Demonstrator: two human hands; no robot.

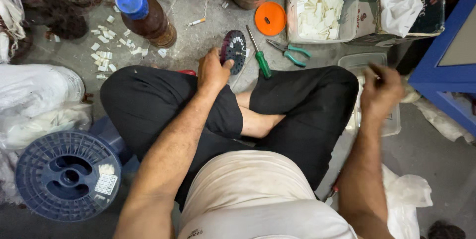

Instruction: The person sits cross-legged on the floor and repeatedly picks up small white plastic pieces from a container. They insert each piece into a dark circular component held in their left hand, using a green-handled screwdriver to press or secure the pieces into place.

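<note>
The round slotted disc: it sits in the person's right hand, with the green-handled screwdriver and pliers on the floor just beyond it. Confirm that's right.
Not quite. The head view shows the left hand holding the round slotted disc, not the right. The right hand is over the clear plastic tub. The rest stands: the green-handled screwdriver and pliers lie on the floor just beyond.

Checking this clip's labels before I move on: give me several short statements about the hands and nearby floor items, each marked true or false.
1. The left hand grips a round dark slotted disc. True.
2. The right hand holds the green-handled screwdriver. False; it lies on the floor, and the hand is over a clear plastic tub.
3. The green-handled pliers lie on the floor, untouched. True.
4. The brown bottle has an orange cap. False; its cap is blue, and the flat orange lid lies apart.
</note>
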